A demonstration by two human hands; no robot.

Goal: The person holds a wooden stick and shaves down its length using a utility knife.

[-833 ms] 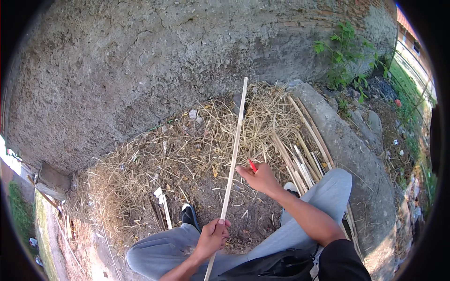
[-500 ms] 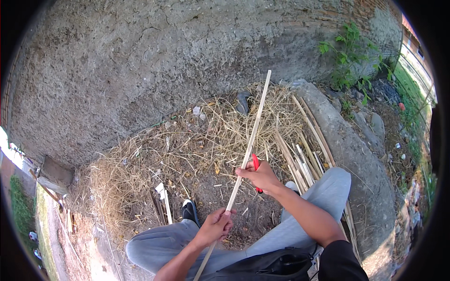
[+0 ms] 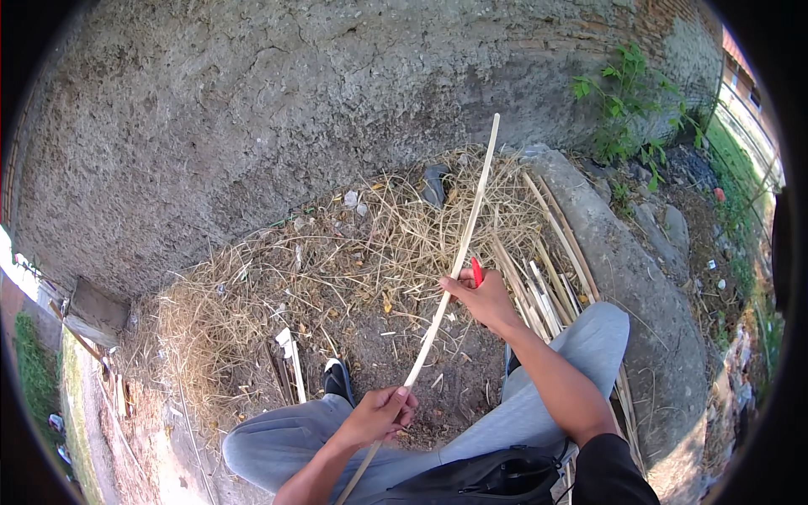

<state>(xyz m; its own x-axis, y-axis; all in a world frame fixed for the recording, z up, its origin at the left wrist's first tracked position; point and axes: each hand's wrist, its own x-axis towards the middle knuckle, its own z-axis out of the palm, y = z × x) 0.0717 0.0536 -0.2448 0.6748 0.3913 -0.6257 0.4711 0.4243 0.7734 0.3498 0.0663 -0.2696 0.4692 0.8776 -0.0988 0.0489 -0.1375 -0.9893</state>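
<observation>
A long, thin, pale bamboo strip (image 3: 473, 219) slants from my lap up toward the wall. My left hand (image 3: 379, 416) is closed around its lower part, and the tail end runs down past my wrist. Farther up, my right hand (image 3: 488, 301) grips a red-handled tool (image 3: 477, 271), with thumb and fingers against the strip. Only a red piece of the tool shows above the fingers; its working edge is hidden. Pale shavings (image 3: 438, 381) lie on the soil below the strip.
Several bamboo strips (image 3: 543, 295) lie by my right knee, beside a stone ledge (image 3: 648, 303). Dry straw (image 3: 337, 244) covers the ground up to the rough wall (image 3: 337, 109). A dark stone-like lump (image 3: 434, 185) sits near the wall. My shoe (image 3: 338, 380) is at left.
My right hand has slid a little up the strip, away from me, and slightly right with the red tool. The strip's far end has swung slightly right. My left hand stays nearly in place.
</observation>
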